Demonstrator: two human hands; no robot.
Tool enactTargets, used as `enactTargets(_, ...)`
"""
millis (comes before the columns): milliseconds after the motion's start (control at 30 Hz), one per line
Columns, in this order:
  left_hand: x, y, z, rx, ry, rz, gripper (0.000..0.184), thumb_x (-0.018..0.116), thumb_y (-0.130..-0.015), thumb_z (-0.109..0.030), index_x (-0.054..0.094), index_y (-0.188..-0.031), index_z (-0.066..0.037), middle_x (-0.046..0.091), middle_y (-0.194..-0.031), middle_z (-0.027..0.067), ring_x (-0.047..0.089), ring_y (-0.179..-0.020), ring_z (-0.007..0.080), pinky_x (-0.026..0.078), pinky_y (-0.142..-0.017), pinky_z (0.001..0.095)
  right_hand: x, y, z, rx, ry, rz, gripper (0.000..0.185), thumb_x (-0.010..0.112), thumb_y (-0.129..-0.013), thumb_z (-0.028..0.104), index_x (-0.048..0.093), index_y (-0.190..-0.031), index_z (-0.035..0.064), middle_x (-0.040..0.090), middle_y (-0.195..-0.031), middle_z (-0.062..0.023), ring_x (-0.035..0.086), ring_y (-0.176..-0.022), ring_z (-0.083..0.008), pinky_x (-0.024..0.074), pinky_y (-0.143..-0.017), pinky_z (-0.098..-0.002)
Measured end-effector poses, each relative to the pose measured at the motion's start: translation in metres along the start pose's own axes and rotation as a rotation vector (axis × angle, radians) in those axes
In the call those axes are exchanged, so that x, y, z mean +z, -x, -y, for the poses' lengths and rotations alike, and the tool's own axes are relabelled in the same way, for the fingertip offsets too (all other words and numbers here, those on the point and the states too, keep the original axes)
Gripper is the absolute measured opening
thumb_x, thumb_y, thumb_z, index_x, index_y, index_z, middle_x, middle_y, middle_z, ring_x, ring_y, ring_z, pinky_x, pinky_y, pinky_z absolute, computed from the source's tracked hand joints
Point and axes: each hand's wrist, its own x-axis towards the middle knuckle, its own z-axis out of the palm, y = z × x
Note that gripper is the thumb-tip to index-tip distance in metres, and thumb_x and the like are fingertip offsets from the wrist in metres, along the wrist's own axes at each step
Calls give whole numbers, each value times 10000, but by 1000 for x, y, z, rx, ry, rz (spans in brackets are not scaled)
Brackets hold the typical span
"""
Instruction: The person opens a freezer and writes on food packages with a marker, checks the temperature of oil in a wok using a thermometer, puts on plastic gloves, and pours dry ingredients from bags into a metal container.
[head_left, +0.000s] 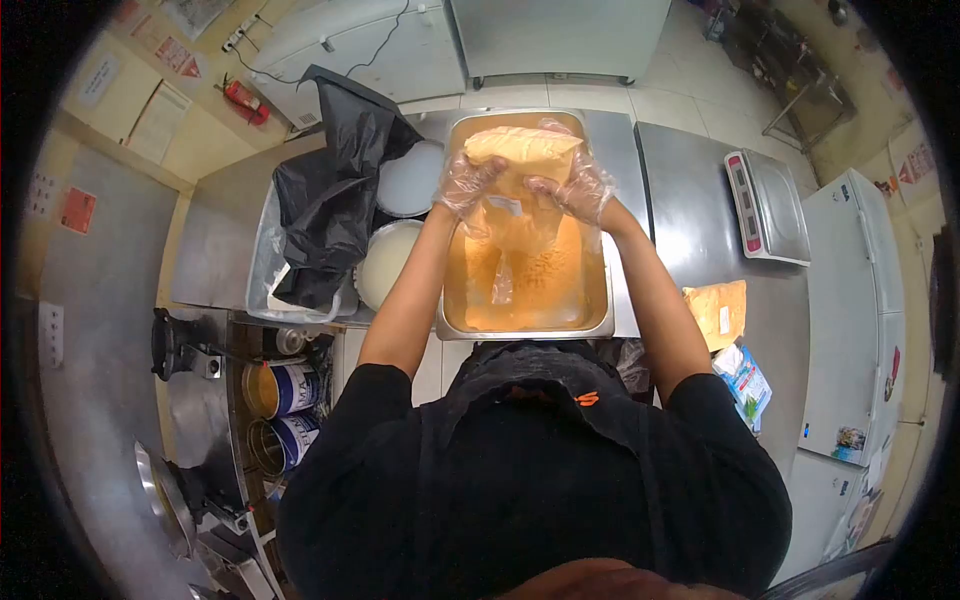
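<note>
A clear plastic bag of orange powder [522, 147] is held up over the far half of a deep metal tray [447, 322]. My left hand [472, 182], in a clear plastic glove, is closed on the bag's left side. On its right side my right hand [572, 190], gloved the same way, grips it too. Loose orange powder [550, 280] covers much of the tray's bottom, and a small clear plastic piece [502, 283] shows in its near half. The bag's lower end hangs between my hands and looks partly see-through.
Left of the tray are two round white-topped containers [385, 265] and a plastic bin [262, 262] with a black bag [335, 200]. At the right lie a scale [775, 208], another orange bag [717, 313] and a blue-and-white packet [745, 383]. Burners [190, 345] stand far left.
</note>
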Motion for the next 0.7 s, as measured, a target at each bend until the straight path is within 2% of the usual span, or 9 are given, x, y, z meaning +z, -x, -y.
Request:
enactTargets(167, 14, -15, -2, 14, 98, 43, 449, 771, -770, -121, 565, -1156, -19, 635, -1089, 61, 614, -981, 153, 531, -836, 287, -31, 4, 10, 130, -96, 76, 718, 726, -823, 272, 312, -1391, 126, 597, -1180, -93, 575, -1031, -181, 472, -881, -299)
enactTargets(233, 20, -20, 2, 18, 99, 78, 466, 774, -735, -24, 563, -1151, -21, 633, -1100, 57, 610, -994, 153, 531, -856, 288, -46, 11, 30, 155, 15, -15, 582, 708, -837, 290, 447, -1320, 96, 586, -1118, -78, 561, -1052, -190, 471, -895, -322)
enactTargets(267, 24, -21, 3, 24, 104, 80, 466, 774, -735, -24, 563, -1151, -21, 633, -1100, 57, 610, -994, 153, 531, -856, 288, -47, 14, 30, 80, 159, -102, 369, 672, -861, 240, 585, -1179, 73, 647, -1014, -79, 602, -835, -146, 493, -760, -287)
enactTargets(300, 28, -20, 5, 36, 152, 111, 491, 783, -716, -9, 558, -1153, -21, 629, -1104, 54, 606, -1002, 150, 528, -867, 291, -48, 16, 34, 79, 166, -102, 369, 672, -861, 240, 585, -1179, 73, 647, -1014, -79, 602, -835, -146, 493, -760, -287)
enactTargets(400, 36, -23, 11, 50, 166, 158, 532, 794, -693, 11, 548, -1163, -23, 622, -1111, 48, 601, -1014, 147, 522, -883, 293, -40, 20, 44, 40, 391, -171, 217, 672, -829, 181, 658, -984, 30, 633, -735, -84, 591, -675, -161, 491, -667, -302)
enactTargets(500, 43, -27, 21, 74, 137, 162, 549, 798, -686, 13, 543, -1171, -29, 619, -1113, 43, 600, -1013, 147, 517, -889, 291, -34, 21, 57, 146, 389, -158, 225, 707, -796, 182, 679, -976, 50, 685, -846, -104, 626, -696, -165, 507, -666, -299)
enactTargets(567, 46, -30, 28, 88, 147, 142, 550, 800, -685, 11, 544, -1169, -34, 619, -1111, 42, 600, -1009, 145, 516, -891, 290, -29, 21, 58, 199, 535, -150, 196, 681, -804, 173, 673, -964, 61, 672, -801, -113, 624, -676, -186, 496, -643, -315)
enactTargets(667, 48, -30, 35, 99, 257, 129, 516, 796, -704, -12, 556, -1160, -45, 626, -1107, 39, 600, -999, 139, 512, -882, 285, -20, 27, 43, 127, 523, -223, 172, 660, -817, 182, 661, -926, 49, 652, -761, -128, 617, -666, -210, 485, -627, -330)
enactTargets(700, 49, -31, 33, 78, 255, 101, 491, 785, -721, -15, 560, -1156, -48, 629, -1103, 39, 600, -997, 137, 511, -876, 284, -18, 26, 38, 26, 537, -279, 135, 627, -830, 165, 630, -871, 37, 628, -745, -154, 604, -668, -281, 471, -617, -373)
